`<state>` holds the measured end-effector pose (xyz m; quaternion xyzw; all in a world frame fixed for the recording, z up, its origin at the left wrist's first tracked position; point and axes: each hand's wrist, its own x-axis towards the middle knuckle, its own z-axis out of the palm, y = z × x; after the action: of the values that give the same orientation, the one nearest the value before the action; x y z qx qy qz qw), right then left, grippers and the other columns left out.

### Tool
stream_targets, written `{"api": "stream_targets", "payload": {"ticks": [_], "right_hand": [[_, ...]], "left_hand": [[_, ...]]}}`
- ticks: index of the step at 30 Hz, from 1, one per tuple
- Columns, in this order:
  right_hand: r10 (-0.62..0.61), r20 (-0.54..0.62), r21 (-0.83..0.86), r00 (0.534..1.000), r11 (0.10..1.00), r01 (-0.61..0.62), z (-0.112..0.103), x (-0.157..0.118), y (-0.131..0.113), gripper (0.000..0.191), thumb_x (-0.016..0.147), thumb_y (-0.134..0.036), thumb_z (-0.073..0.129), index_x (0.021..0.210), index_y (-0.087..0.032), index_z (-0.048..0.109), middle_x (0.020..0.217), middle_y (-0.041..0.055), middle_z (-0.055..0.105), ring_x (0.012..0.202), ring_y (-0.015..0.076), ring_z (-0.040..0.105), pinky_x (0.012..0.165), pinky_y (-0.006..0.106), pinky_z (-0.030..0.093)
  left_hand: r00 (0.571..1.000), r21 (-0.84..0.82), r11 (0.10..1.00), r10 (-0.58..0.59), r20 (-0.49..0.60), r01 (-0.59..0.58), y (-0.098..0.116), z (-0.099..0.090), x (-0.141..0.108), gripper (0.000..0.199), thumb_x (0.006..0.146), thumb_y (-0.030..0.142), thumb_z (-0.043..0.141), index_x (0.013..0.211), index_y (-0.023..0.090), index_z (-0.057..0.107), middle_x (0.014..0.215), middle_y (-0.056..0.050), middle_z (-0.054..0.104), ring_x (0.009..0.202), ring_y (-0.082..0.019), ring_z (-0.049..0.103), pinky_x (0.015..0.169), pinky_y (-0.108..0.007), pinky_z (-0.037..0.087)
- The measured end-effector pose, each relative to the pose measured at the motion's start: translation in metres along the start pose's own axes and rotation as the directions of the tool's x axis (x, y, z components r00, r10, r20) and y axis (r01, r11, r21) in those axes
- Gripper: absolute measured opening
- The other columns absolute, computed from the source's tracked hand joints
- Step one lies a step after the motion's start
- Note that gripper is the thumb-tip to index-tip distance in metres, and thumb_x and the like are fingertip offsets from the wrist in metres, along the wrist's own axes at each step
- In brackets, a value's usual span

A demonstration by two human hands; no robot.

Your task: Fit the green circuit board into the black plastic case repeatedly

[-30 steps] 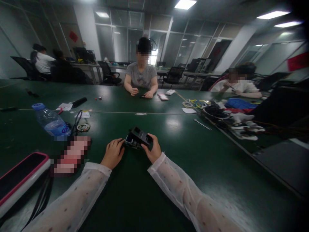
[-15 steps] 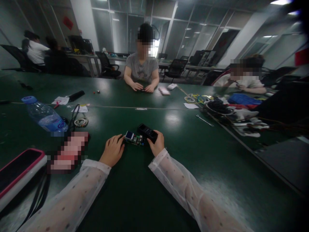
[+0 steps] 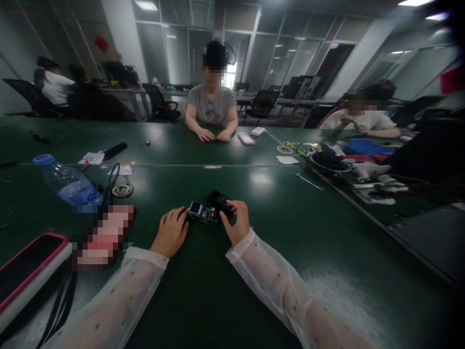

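Observation:
A green circuit board (image 3: 208, 214) with a small square screen (image 3: 195, 208) lies on the dark green table. My left hand (image 3: 170, 231) rests on the table to its left, fingers stretched out, fingertips at the screen's edge. A black plastic case (image 3: 219, 200) with a rectangular window lies just behind and right of the board, close against it. At the right end of this case is my right hand (image 3: 238, 222), thumb and fingers apart with a gap between them. Its fingertips seem to touch the case's edge.
To the left are a water bottle (image 3: 69, 182), a blurred-out phone (image 3: 105, 236), a red-rimmed device (image 3: 32, 271) and a bracelet (image 3: 122, 190). A wrench (image 3: 308, 181) and heaped cables (image 3: 330, 162) lie to the right. Across the table sits a person (image 3: 211, 104).
My right hand has loosened around the black case, with thumb and fingers now further apart. The left hand stays beside the board. The view has tilted slightly.

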<state>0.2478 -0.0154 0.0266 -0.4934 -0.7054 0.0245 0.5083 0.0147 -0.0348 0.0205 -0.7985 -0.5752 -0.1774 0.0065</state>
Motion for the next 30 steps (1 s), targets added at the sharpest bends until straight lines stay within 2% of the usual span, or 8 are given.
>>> {"api": "stream_targets", "payload": {"ticks": [3, 5, 11, 14, 18, 23, 26, 30], "right_hand": [[-0.101, 0.129, -0.008, 0.986, 0.995, 0.103, 0.0005, -0.0028, -0.0049, 0.042, 0.085, -0.030, 0.058, 0.123, -0.021, 0.044, 0.106, 0.0107, 0.055, 0.099, 0.0257, 0.055, 0.079, 0.046, 0.052], [-0.116, 0.172, -0.036, 0.978, 0.992, 0.124, 0.0016, -0.0041, -0.0049, 0.045, 0.085, -0.031, 0.058, 0.125, -0.021, 0.042, 0.107, 0.0116, 0.057, 0.099, 0.0268, 0.056, 0.080, 0.047, 0.053], [-0.102, 0.241, -0.086, 0.965, 0.988, 0.126, 0.0030, -0.0028, -0.0014, 0.029, 0.089, -0.027, 0.052, 0.118, -0.021, 0.050, 0.108, 0.0115, 0.060, 0.101, 0.0270, 0.057, 0.083, 0.048, 0.053], [-0.107, 0.253, -0.088, 0.961, 0.987, 0.133, 0.0025, -0.0022, -0.0026, 0.028, 0.089, -0.028, 0.053, 0.117, -0.021, 0.052, 0.107, 0.0111, 0.060, 0.102, 0.0268, 0.057, 0.085, 0.047, 0.052], [-0.135, 0.228, -0.072, 0.964, 0.985, 0.155, 0.0022, -0.0029, -0.0045, 0.027, 0.090, -0.028, 0.052, 0.116, -0.021, 0.051, 0.107, 0.0099, 0.061, 0.099, 0.0253, 0.057, 0.085, 0.046, 0.052], [-0.146, 0.212, -0.041, 0.966, 0.987, 0.158, 0.0020, -0.0042, -0.0056, 0.026, 0.090, -0.026, 0.051, 0.116, -0.021, 0.051, 0.104, 0.0089, 0.063, 0.091, 0.0236, 0.058, 0.079, 0.042, 0.053], [-0.136, 0.202, -0.050, 0.970, 0.988, 0.149, 0.0012, -0.0041, -0.0057, 0.028, 0.089, -0.026, 0.051, 0.117, -0.023, 0.051, 0.106, 0.0090, 0.062, 0.095, 0.0246, 0.058, 0.080, 0.044, 0.051], [-0.079, 0.014, -0.121, 0.997, 0.989, 0.080, 0.0011, -0.0012, -0.0002, 0.032, 0.088, -0.024, 0.051, 0.120, -0.022, 0.048, 0.114, 0.0111, 0.056, 0.108, 0.0267, 0.051, 0.091, 0.049, 0.044]], "left_hand": [[1.000, -0.004, 1.000, -0.008, 0.008, 0.008, 0.0007, -0.0002, 0.0002, 0.038, 0.094, 0.027, 0.038, 0.130, 0.022, 0.045, 0.135, -0.010, 0.049, 0.125, -0.027, 0.043, 0.101, -0.049, 0.037], [1.000, -0.005, 1.000, -0.007, 0.001, 0.007, 0.0003, 0.0005, 0.0000, 0.038, 0.094, 0.027, 0.038, 0.130, 0.022, 0.045, 0.134, -0.011, 0.049, 0.125, -0.027, 0.043, 0.101, -0.049, 0.037], [1.000, -0.020, 1.000, 0.004, -0.005, -0.005, -0.0011, 0.0015, -0.0008, 0.038, 0.094, 0.028, 0.038, 0.131, 0.022, 0.045, 0.134, -0.011, 0.049, 0.124, -0.027, 0.043, 0.101, -0.049, 0.037], [1.000, -0.018, 1.000, -0.006, -0.002, 0.006, 0.0000, 0.0008, -0.0003, 0.038, 0.094, 0.028, 0.038, 0.131, 0.022, 0.045, 0.134, -0.011, 0.049, 0.124, -0.027, 0.043, 0.101, -0.048, 0.037], [1.000, -0.015, 1.000, -0.012, -0.014, 0.011, 0.0012, 0.0014, 0.0002, 0.038, 0.093, 0.027, 0.039, 0.130, 0.021, 0.045, 0.134, -0.010, 0.049, 0.123, -0.027, 0.044, 0.101, -0.047, 0.036], [1.000, -0.012, 1.000, -0.013, -0.018, 0.013, 0.0007, 0.0027, -0.0007, 0.039, 0.093, 0.026, 0.039, 0.131, 0.020, 0.043, 0.134, -0.010, 0.049, 0.124, -0.027, 0.043, 0.102, -0.047, 0.035], [1.000, -0.022, 1.000, -0.018, -0.023, 0.018, 0.0009, 0.0019, -0.0014, 0.039, 0.094, 0.027, 0.039, 0.132, 0.020, 0.042, 0.135, -0.011, 0.048, 0.124, -0.027, 0.043, 0.103, -0.047, 0.034], [0.999, -0.046, 0.999, -0.029, -0.024, 0.028, 0.0007, 0.0010, -0.0019, 0.041, 0.094, 0.029, 0.038, 0.133, 0.018, 0.040, 0.136, -0.012, 0.048, 0.126, -0.027, 0.042, 0.104, -0.047, 0.034]]}}
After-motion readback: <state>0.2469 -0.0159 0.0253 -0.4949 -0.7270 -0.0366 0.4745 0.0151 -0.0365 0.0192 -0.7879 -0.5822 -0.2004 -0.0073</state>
